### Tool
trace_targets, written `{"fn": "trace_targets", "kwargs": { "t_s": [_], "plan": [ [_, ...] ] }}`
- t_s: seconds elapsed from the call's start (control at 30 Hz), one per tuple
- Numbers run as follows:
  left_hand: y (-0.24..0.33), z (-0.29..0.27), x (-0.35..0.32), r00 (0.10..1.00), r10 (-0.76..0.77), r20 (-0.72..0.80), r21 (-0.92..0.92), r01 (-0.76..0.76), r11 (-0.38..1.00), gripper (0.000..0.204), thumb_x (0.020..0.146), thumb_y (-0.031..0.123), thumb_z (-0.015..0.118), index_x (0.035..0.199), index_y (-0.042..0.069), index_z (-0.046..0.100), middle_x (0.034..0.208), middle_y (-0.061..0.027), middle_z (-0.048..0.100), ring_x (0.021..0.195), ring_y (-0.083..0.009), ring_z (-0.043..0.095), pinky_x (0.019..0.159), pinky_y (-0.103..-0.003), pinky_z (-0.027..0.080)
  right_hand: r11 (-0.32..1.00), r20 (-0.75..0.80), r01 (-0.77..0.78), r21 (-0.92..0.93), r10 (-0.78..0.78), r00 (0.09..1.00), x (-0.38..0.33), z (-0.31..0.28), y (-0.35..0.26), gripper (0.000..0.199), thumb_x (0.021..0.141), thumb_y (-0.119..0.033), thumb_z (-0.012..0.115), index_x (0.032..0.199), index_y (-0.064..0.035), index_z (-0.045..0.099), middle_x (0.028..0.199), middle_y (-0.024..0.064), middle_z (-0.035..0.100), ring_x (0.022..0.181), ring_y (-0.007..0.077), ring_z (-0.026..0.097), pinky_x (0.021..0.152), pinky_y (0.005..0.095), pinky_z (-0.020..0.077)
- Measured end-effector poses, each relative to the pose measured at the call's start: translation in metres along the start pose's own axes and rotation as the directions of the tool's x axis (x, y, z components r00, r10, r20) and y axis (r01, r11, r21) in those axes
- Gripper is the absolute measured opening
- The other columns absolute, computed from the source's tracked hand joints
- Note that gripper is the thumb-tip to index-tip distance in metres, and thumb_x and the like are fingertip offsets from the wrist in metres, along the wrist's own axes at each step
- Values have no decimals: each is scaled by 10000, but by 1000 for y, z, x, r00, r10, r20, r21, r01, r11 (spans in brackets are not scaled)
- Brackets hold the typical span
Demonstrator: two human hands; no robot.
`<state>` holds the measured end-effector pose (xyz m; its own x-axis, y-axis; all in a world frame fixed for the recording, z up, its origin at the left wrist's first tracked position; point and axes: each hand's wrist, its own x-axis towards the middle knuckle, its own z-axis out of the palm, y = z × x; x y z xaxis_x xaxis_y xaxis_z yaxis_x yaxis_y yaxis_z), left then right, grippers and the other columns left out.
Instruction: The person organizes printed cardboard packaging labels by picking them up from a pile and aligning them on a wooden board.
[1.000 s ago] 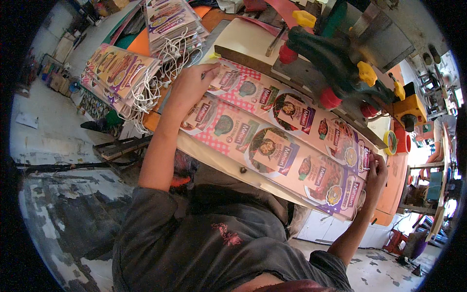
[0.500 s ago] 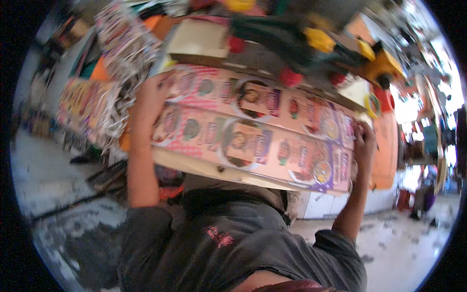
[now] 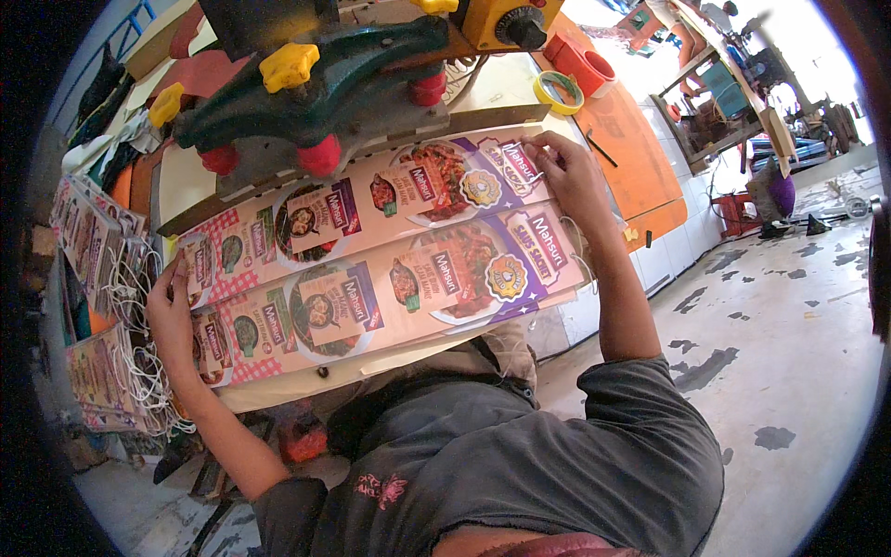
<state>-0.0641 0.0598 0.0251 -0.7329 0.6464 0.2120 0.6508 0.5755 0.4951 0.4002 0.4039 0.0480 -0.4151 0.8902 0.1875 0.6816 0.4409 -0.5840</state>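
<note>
Two long pink printed cardboard strips (image 3: 371,320), with food pictures, purple ends and checkered corners, lie one in front of the other on a pale work board (image 3: 362,371). The far strip (image 3: 353,176) rests against a straight metal-edged bar (image 3: 227,195). My left hand (image 3: 172,316) pinches the left end of the far strip, its fingertips partly hidden by the edge. At the opposite end, my right hand (image 3: 571,176) grips the right corner of the same strip between thumb and fingers. Further sheets show beneath the near strip at its right end.
Beyond the bar stands a dark green machine (image 3: 343,88) with yellow star knobs and red feet. A yellow tape roll (image 3: 559,91) and red container (image 3: 585,70) sit on the orange tabletop (image 3: 640,176). Corded stacks of printed pieces (image 3: 107,371) are at the left.
The view has turned and sharpened; the strips now slope upward to the right. Both hands stay at the strip's ends, and the right fingers now sit at its far corner.
</note>
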Motion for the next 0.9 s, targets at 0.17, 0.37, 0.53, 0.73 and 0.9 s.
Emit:
{"fn": "trace_targets", "kwargs": {
  "t_s": [0.17, 0.37, 0.53, 0.73, 0.9],
  "plan": [
    [9, -9, -2, 996, -65, 60, 49, 63, 997, 404, 1061, 320, 549, 1360, 74, 663, 1053, -222, 731, 864, -194, 639, 855, -328, 503, 998, 12, -45, -34, 46, 999, -2, 1, -5, 238, 970, -304, 667, 1109, -130, 748, 874, 186, 747, 837, 358, 724, 760, 444, 525],
    [11, -8, -2, 989, -116, 96, -45, 121, 992, 402, 1059, 332, 560, 1353, 80, 667, 1146, -231, 730, 1000, -220, 686, 930, -336, 498, 998, -9, -41, -42, 41, 999, -1, -1, -7, 234, 972, -310, 656, 1096, -136, 752, 947, 194, 760, 895, 351, 736, 790, 437, 530],
    [27, -10, -6, 995, -67, 76, -26, 69, 997, 443, 1062, 390, 555, 1361, 82, 662, 1210, -210, 724, 1051, -250, 689, 959, -359, 495, 997, 9, -72, 10, 72, 997, 2, 3, 1, 294, 977, -336, 651, 1163, -132, 751, 944, 194, 759, 913, 341, 739, 810, 424, 532],
    [39, -31, -22, 986, -100, 136, -89, 113, 990, 376, 1039, 263, 564, 1362, 97, 663, 1158, -225, 727, 971, -284, 708, 875, -383, 516, 970, 222, 37, 240, -92, 971, -3, -11, 25, 374, 1032, -257, 617, 1323, -30, 679, 1146, 132, 761, 1023, 136, 673, 906, 303, 521],
    [35, -25, -31, 997, 4, 73, -54, 0, 999, 362, 1023, 210, 563, 1353, 107, 669, 1088, -256, 712, 943, -348, 697, 864, -390, 514, 923, 355, -181, 340, 52, 934, -21, -22, 18, 386, 1046, -218, 610, 1358, 6, 646, 1230, 101, 720, 1070, 120, 633, 943, 271, 497]
  ]
}}
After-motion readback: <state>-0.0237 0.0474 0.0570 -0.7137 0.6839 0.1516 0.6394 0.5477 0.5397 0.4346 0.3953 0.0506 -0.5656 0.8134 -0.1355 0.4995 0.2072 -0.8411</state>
